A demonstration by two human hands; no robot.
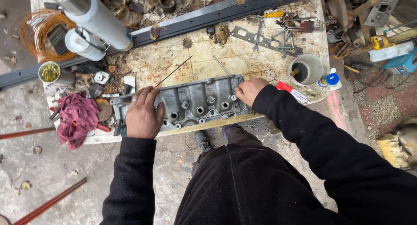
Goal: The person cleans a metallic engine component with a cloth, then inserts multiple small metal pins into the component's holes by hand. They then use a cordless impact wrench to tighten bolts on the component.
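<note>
Steadying the grey cylinder head (200,102) at the desk's (173,60) near edge, my left hand (142,114) lies spread on it, right grip (248,90) pinching its end, best kept firm.

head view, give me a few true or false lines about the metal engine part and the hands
1. The left hand rests on the left end of the grey metal engine part. True.
2. The right hand holds the yellow-handled screwdriver. False: it is at the part's right end; the screwdriver lies far up the table.
3. A crumpled pink rag lies left of the left hand. True.
4. The engine part sits on the floor. False: it lies on the worn table.
</note>
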